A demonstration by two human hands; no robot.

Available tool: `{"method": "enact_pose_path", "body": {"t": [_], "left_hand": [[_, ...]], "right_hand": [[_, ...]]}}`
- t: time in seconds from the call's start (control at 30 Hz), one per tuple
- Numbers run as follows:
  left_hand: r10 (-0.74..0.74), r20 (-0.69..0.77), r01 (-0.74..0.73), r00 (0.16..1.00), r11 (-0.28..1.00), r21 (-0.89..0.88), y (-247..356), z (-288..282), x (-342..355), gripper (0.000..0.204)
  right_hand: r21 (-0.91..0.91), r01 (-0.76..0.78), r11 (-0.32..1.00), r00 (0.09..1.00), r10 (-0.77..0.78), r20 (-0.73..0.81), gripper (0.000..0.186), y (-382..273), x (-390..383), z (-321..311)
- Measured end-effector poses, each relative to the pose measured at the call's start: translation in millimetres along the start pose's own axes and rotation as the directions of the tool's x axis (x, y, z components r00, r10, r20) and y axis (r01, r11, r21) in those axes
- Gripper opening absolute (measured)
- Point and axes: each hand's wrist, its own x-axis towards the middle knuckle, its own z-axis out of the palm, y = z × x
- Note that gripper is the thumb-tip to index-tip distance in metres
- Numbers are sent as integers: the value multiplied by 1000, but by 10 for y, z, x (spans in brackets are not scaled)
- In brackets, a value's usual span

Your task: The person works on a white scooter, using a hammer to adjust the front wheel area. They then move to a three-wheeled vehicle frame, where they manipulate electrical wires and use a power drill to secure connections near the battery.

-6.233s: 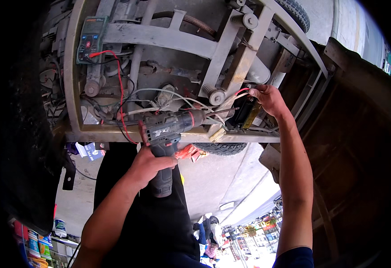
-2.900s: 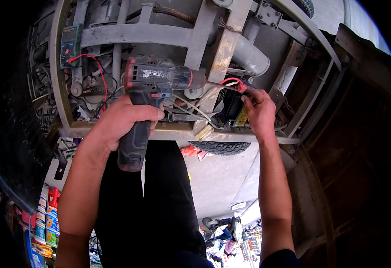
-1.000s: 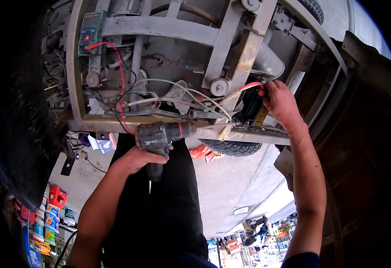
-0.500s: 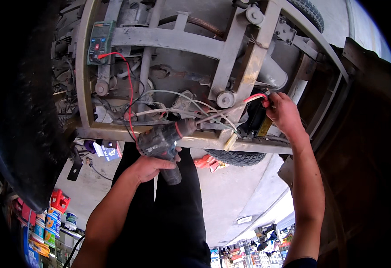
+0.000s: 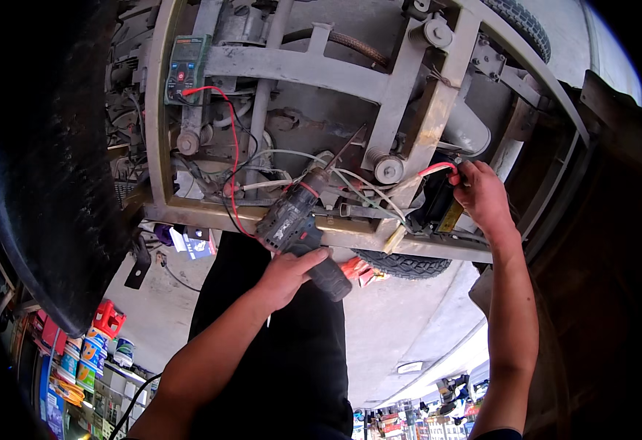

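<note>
My left hand (image 5: 288, 279) grips the handle of a grey cordless drill (image 5: 288, 220), whose long bit (image 5: 350, 143) points up toward the upper right, over the wiring. At the frame's right, my right hand (image 5: 482, 198) pinches the end of a red cable (image 5: 436, 168) at the top of a black component with a yellow label (image 5: 431, 205); the fingertips partly hide the connection. Pale wires (image 5: 380, 189) run between the hands. A green multimeter (image 5: 185, 70) rests on the upper left of the steel frame (image 5: 292, 70), with red and black leads (image 5: 234, 147) hanging down.
Tyres (image 5: 402, 264) show below and beyond the frame, with orange-red material (image 5: 361, 270) on the floor. A dark panel (image 5: 49, 183) stands at left, a rusty brown one (image 5: 592, 279) at right. Colourful containers (image 5: 108, 319) stand lower left; crowded shelves show at the bottom.
The drill has swung from pointing rightward at the red cable to tilting upward, away from my right hand. My right hand stays on the cable end. The view has shifted slightly.
</note>
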Motion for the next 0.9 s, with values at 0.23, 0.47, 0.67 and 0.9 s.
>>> {"method": "enact_pose_path", "body": {"t": [0.23,0.47,0.67,0.9], "left_hand": [[-49,-97,60,994,991,117,183,341,43,39],[18,21,-13,1000,973,-231,-127,366,-118,31],[13,195,14,981,991,-134,-200,424,-33,45],[-60,266,56,962,998,23,-231,407,193,42]], "right_hand": [[4,6,1000,1000,-6,4,26,19,-11,-34],[36,-63,997,998,63,4,26,39,3,5],[25,-28,999,999,29,-30,26,-22,-21,-19],[37,-55,998,998,56,-25,27,-13,-2,-10]]}}
